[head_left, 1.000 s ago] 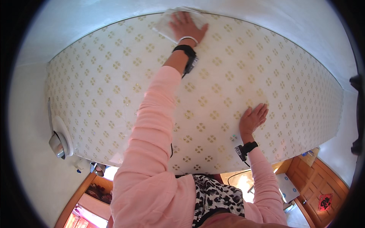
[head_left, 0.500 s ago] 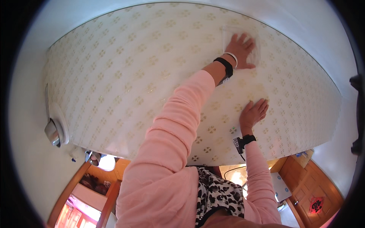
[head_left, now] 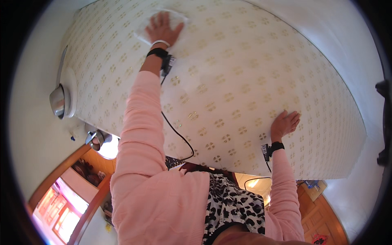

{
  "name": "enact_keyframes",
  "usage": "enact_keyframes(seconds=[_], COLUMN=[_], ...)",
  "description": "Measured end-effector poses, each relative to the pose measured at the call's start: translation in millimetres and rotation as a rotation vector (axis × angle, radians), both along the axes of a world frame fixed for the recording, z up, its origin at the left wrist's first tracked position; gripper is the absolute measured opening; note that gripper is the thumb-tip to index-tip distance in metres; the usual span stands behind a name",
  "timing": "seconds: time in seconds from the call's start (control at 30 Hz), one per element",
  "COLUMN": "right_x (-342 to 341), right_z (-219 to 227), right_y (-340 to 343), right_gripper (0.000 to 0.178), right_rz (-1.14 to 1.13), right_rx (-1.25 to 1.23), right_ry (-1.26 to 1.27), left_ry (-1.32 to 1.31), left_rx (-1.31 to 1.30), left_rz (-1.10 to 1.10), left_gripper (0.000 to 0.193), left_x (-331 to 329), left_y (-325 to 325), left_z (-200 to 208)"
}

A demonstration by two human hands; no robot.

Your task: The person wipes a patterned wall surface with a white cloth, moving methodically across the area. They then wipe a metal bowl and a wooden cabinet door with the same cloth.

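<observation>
A thin, whitish, see-through cloth (head_left: pixel 179 18) lies flat on the patterned tabletop (head_left: pixel 228 77) at the far left. On it my left hand (head_left: pixel 162 32) presses palm down, fingers spread and slightly blurred. A black strap with a small device sits on that wrist, beside a pale band, and a black cord hangs from it. My right hand (head_left: pixel 284 125) rests on the tabletop at the right, nearer to me, its fingers stretched out and nothing held. A similar strap and device are on the right wrist.
At the left edge stand a metal bowl-like vessel (head_left: pixel 58 101) by a white round item (head_left: pixel 71 92) and a long thin blade-like piece (head_left: pixel 62 65). More metal ware (head_left: pixel 96 138) lies below it. The black cord (head_left: pixel 179 134) loops over the tabletop. White walls flank the table.
My left hand and the cloth under it have swept from the far right to the far left. My right hand stays flat at the right. The whole view has shifted and tilted.
</observation>
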State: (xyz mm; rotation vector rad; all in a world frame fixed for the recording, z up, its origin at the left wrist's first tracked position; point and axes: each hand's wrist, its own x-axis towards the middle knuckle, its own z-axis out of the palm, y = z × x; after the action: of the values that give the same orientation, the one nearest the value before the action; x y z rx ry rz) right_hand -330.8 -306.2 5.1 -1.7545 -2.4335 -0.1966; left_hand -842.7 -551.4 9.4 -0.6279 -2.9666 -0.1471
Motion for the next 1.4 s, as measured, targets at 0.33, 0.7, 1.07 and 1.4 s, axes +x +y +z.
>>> enact_keyframes(seconds=[0.33,0.7,1.07,1.4], right_x=[-8.2,53.7,456.5,769.8], right_z=[3.7,-14.9,44.5,-40.3], right_y=[1.0,55.7,-101.5,-309.3], right_gripper=[0.061,0.057,0.052,0.059], right_rz=[-0.058,0.461,0.248,-0.513], right_rx=[-0.011,-0.211,-0.168,-0.861], right_ry=[-0.040,-0.131,0.308,0.137], left_ry=[-0.024,-0.200,-0.301,-0.148], left_rx=[-0.050,0.106,-0.002,-0.019], left_rz=[0.162,-0.264,-0.685,-0.768], left_gripper=[0.088,0.099,0.101,0.095], left_x=[116.9,405.2,647.8,663.5], left_y=[-192.6,-132.3,-11.2,3.9], left_z=[11.9,40.2,50.8,43.3])
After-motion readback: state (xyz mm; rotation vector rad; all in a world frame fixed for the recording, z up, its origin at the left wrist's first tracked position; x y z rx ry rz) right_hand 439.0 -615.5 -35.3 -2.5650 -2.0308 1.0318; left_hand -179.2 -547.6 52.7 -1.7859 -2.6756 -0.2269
